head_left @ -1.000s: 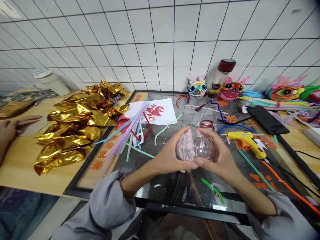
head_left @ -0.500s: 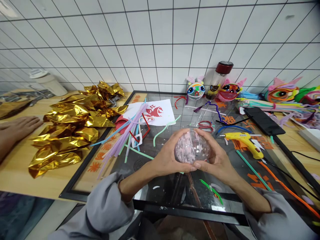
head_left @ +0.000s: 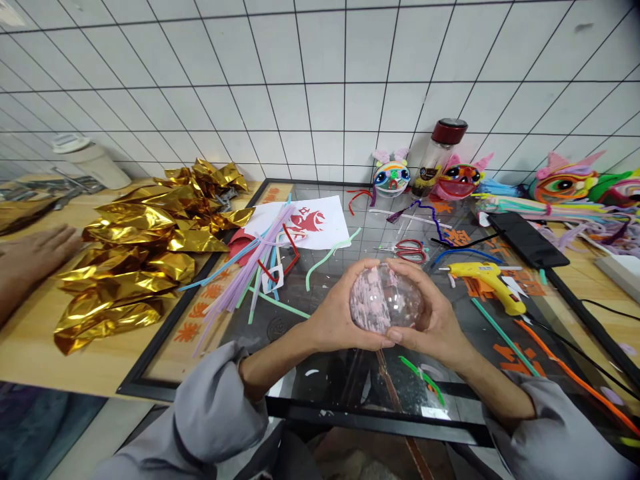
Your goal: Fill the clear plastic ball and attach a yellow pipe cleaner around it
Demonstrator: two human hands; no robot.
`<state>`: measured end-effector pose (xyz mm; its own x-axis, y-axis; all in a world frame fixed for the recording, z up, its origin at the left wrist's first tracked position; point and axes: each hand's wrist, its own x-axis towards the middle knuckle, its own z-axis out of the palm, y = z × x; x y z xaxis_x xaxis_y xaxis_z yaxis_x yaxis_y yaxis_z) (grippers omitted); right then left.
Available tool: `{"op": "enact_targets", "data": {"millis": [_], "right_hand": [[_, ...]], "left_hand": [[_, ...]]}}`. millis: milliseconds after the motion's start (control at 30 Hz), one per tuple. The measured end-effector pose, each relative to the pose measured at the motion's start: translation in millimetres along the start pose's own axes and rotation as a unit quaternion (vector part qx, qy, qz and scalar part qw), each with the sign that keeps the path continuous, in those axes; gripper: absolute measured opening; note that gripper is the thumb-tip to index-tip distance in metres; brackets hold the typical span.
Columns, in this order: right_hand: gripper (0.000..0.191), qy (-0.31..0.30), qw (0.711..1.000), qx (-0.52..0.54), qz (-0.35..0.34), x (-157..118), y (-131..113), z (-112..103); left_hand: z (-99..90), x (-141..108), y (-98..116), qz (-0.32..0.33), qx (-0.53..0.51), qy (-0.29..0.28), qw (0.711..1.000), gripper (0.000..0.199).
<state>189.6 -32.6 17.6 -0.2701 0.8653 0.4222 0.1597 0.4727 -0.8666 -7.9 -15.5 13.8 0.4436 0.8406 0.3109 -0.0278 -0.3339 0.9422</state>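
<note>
While hands [head_left: 336, 321] [head_left: 441, 321] cup clear-and-pink ball [head_left: 383, 300], scissors [head_left: 400, 250] lie beyond.

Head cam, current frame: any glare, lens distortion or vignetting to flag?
Head view: small bright glints on the clear, pink-streaked plastic ball; hard highlights on the crumpled gold foil; in the same view, the dark, shiny glass tabletop carries reflections and pale light patches; lines on the white tiled wall fan and bow toward the edges, likely wide-angle distortion; the head view's top right corner darkens.
</note>
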Motion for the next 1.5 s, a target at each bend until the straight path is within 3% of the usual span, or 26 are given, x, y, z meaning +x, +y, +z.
{"op": "enact_targets", "data": {"millis": [167, 400, 533, 1000, 1500], "right_hand": [[0.072, 0.017, 1.0, -0.012, -0.011, 0.2, -4.2, -0.1], [0.071, 0.013, 0.999, 0.046, 0.024, 0.8, -8.6, -4.2], [0.07, 0.005, 1.0, 0.029, 0.002, 0.6, -8.9, -2.4], [0.072, -0.005, 1.0, 0.007, 0.0, 0.5, -8.3, -1.8], [0.07, 0.002, 1.0, -0.021, 0.013, -1.1, -6.0, 1.6]], "left_hand": [[0.1, -0.9, 0.2, -0.003, 0.014, 0.008, 1.0, 0.109], [-3.1, 0.0, 1.7, 0.011, -0.002, 0.003, 1.0, 0.104], [-2.6, -0.1, 1.0, 0.023, 0.019, 0.006, 1.0, 0.104], [-1.5, -0.1, 3.7, 0.004, 0.019, 0.006, 1.0, 0.101], [2.7, 0.0, 2.8, 0.035, 0.076, 0.021, 0.996, 0.096]]}}
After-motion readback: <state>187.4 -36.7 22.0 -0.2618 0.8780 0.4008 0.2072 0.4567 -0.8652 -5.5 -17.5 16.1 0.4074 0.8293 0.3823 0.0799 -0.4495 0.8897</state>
